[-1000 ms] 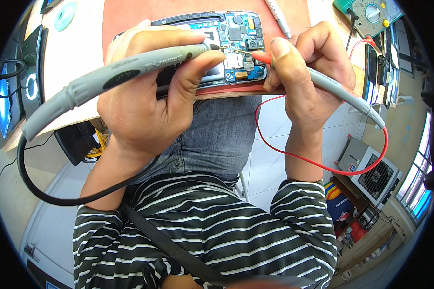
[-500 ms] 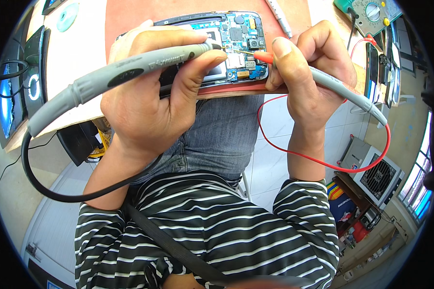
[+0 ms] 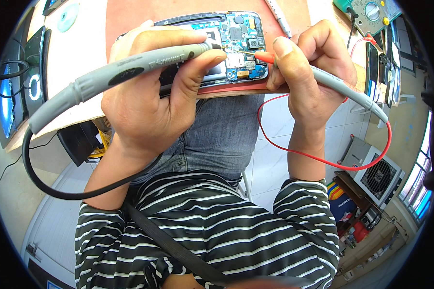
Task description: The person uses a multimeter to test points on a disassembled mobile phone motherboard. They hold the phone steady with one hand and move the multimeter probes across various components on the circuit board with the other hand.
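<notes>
An opened smartphone [image 3: 236,33] lies near the table's front edge, its blue circuit board and metal parts bare. My left hand [image 3: 147,91] is closed around a grey multimeter probe [image 3: 113,68] with a black cable; its dark tip points at the middle of the board. Between the fingers of my right hand [image 3: 306,72] is a second grey multimeter probe [image 3: 340,83] with an orange-red collar and a red cable. Its thin metal tip reaches the board close to the other tip. Whether both tips touch the board is too small to tell.
A green multimeter [image 3: 366,12] sits at the far right with leads plugged in. A white pen-like tool [image 3: 278,17] lies on the reddish mat [image 3: 178,7] beyond the phone. Dark flat devices [image 3: 33,86] stand at the left, near a green ring-shaped roll [image 3: 67,18].
Almost nothing differs. Both probes stay at nearly the same spots on the board; the right probe's rear end and red cable have shifted very slightly.
</notes>
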The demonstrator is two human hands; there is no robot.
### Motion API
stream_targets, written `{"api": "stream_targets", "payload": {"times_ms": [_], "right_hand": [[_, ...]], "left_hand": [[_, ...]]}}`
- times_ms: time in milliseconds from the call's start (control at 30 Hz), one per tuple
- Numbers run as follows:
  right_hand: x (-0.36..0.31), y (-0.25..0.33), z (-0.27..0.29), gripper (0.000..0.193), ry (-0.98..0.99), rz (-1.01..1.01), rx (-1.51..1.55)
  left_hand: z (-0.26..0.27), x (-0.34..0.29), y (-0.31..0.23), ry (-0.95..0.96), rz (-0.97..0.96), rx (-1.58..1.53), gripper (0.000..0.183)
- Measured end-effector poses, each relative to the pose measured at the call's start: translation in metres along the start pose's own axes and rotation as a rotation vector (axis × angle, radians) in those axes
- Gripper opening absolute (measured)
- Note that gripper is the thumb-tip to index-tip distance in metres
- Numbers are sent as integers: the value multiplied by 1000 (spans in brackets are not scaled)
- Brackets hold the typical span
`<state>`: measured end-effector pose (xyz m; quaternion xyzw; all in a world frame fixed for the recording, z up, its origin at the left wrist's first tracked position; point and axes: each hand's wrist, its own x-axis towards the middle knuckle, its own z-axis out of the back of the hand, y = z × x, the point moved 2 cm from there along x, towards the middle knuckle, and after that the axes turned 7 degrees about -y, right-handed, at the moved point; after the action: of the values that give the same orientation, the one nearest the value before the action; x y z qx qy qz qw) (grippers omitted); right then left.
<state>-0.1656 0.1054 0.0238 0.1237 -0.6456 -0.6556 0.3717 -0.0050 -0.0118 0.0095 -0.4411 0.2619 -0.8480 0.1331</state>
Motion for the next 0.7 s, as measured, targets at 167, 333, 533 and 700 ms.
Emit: {"api": "stream_targets", "payload": {"times_ms": [167,333,533,700], "right_hand": [[0,-1,1,27,15,-2,15],[-1,-1,4,27,13,3,-11],[1,-5,2,26,24,61,46],[1,-5,2,26,30,93,34]], "left_hand": [[-2,-1,0,-8,14,15,22],[-5,-1,1,-24,-17,19,23],[-4,-3,0,-14,35,6,23],[-4,-4,-1,-6,80,-1,22]]}}
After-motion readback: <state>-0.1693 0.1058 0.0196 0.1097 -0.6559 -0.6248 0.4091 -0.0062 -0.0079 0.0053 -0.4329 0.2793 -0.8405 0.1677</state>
